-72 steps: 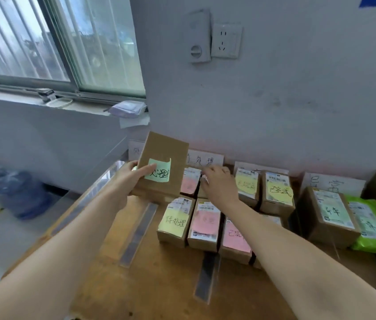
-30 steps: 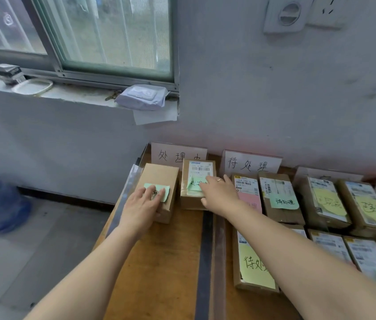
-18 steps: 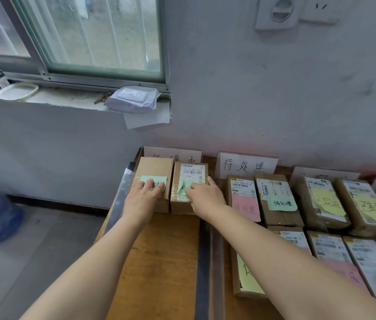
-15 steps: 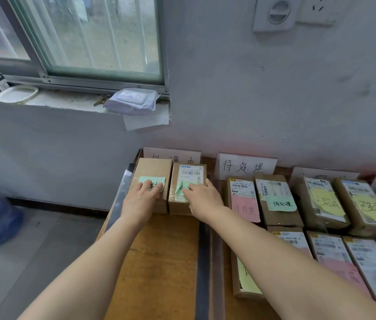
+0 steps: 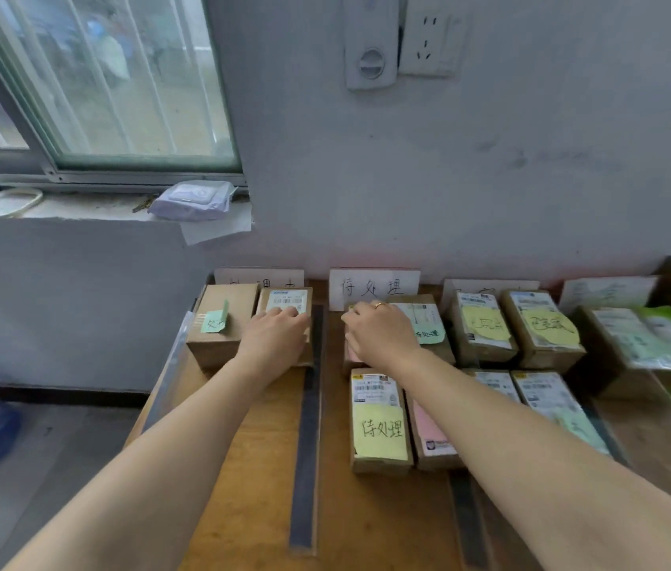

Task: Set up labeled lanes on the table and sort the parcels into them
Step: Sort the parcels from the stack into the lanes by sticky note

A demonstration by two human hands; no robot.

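The left hand (image 5: 274, 342) has been shifted, laid flat, onto the labelled box (image 5: 286, 311); the right hand (image 5: 381, 337), flat too, onto the pink-noted parcel (image 5: 351, 353).

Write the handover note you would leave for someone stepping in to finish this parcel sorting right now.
Left hand: flat on the right-hand box in the leftmost lane, gripping nothing.
Right hand: resting on the back parcels of the second lane, by the box with the green note.
Lanes: dark tape strip divides lanes one and two; handwritten sign cards stand against the wall.
Done: boxes lie in rows behind each sign.
Left: the plain box's green note is peeling up; press it down and square the rows.
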